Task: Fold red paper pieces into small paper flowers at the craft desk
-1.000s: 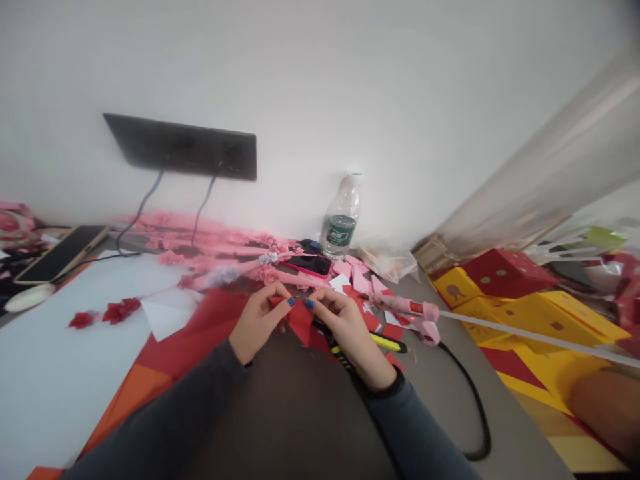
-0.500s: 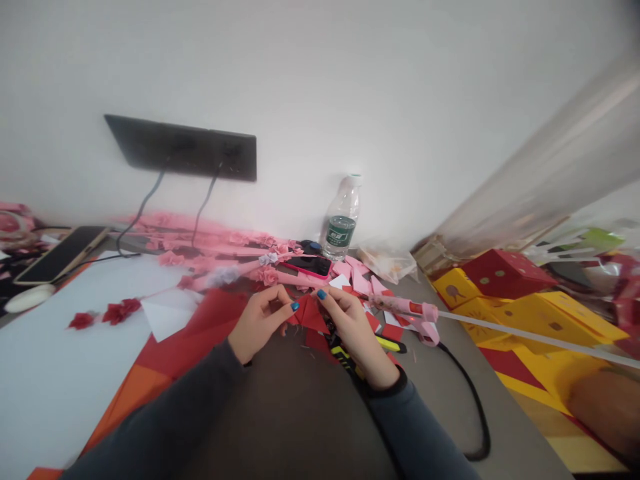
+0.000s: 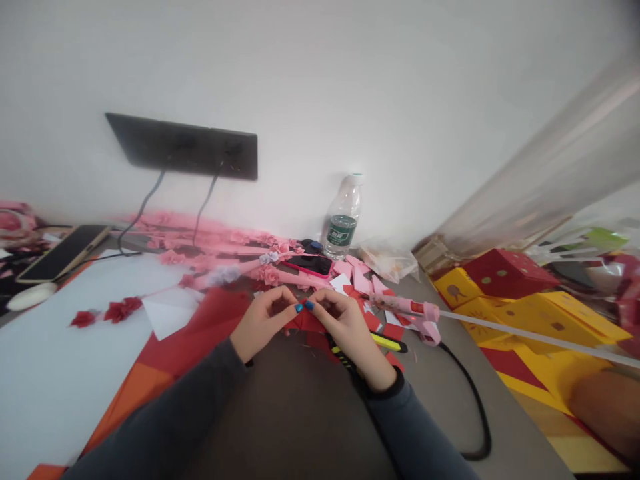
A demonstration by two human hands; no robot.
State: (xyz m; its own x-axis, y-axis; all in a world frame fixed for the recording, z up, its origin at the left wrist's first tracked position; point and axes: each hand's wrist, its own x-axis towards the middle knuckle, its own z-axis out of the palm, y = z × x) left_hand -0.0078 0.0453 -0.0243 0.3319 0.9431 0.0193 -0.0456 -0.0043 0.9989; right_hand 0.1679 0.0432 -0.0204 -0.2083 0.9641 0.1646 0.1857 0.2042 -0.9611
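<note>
Two bare hands, our left hand [image 3: 263,323] and our right hand [image 3: 350,330], met over the grey table [image 3: 300,427], blue-nailed thumbs nearly touching. With thumb and forefinger of each, we pinched a small piece of red paper [image 3: 311,323], which sat between the fingertips and showed below them; its exact folds were too blurred to tell. Beneath our right hand we saw a yellow-and-black tool [image 3: 390,343], partly hidden by the wrist. Just right of it lay a pink glue gun [image 3: 407,307], with a long pale stick at its rear and a black cord [image 3: 483,413] curving toward us. Beyond our fingers we noted a pink-edged phone [image 3: 320,268], pink paper scraps [image 3: 357,277] and, near the wall, an upright bottle [image 3: 341,227] with a green label. Left of our left hand lay a larger red sheet [image 3: 200,333], beside a broad white sheet [image 3: 60,373] bearing dark red paper flowers [image 3: 120,309].
</note>
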